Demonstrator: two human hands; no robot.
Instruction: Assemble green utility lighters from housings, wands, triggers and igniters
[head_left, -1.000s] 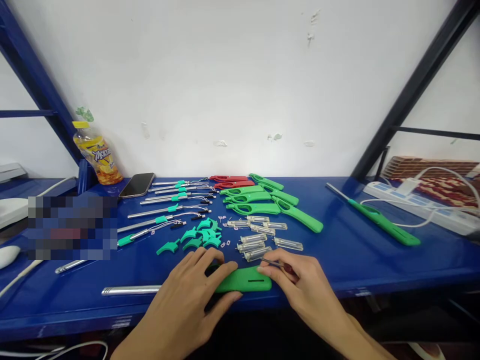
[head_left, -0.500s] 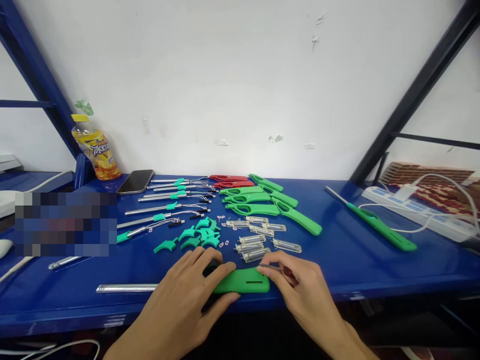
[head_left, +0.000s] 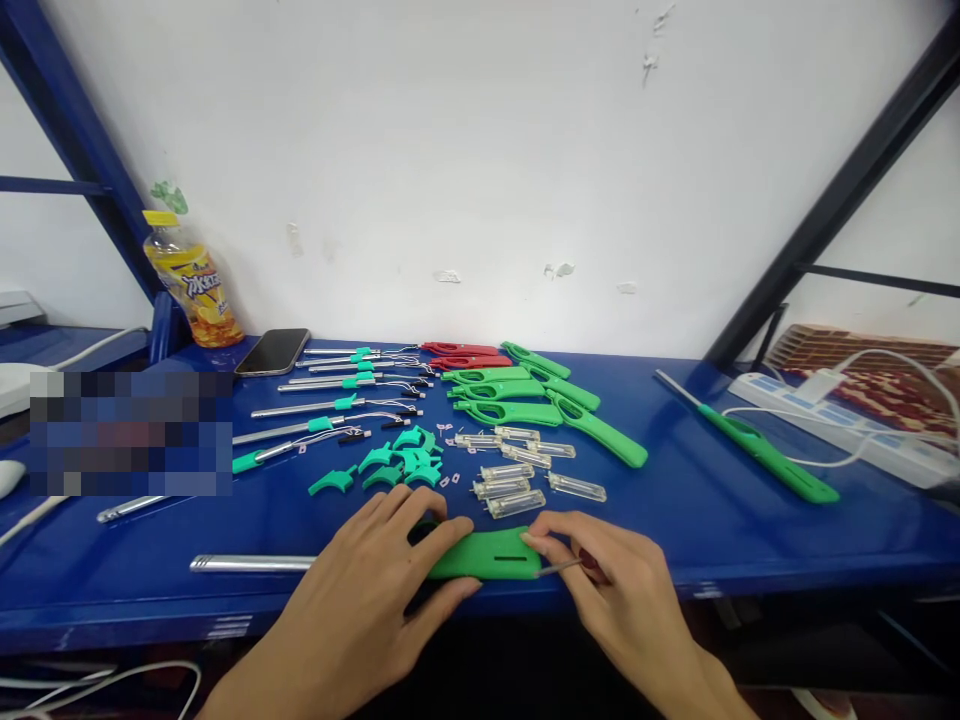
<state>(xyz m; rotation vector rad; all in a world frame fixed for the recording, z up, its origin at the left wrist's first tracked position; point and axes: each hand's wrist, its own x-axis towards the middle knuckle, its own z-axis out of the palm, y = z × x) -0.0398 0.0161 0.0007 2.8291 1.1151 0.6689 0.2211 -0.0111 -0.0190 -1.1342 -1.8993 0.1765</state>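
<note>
Near the table's front edge lies a green long-necked lighter (head_left: 487,555), its metal tube pointing left. My left hand (head_left: 379,580) is closed over the handle and hides its trigger area. In my right hand (head_left: 619,575) is a small screwdriver (head_left: 561,567) with a dark red handle. Its shaft meets the lower corner of the lighter's right end, while my right fingertips touch the upper corner. Clear fuel tanks (head_left: 517,502) lie just beyond the lighter. Turquoise triggers (head_left: 409,462) are heaped behind my left hand.
Metal tubes with wires (head_left: 307,407) lie in rows at left. Green handle shells (head_left: 517,412) and red shells (head_left: 469,362) are at the back. Another green lighter (head_left: 757,445) lies by a power strip (head_left: 847,430). A phone (head_left: 273,352) and a drink bottle (head_left: 196,290) stand back left.
The screwdriver's shaft has shifted from the upper corner of the lighter's right end down to the lower corner. My right hand has turned slightly; my left hand keeps its hold.
</note>
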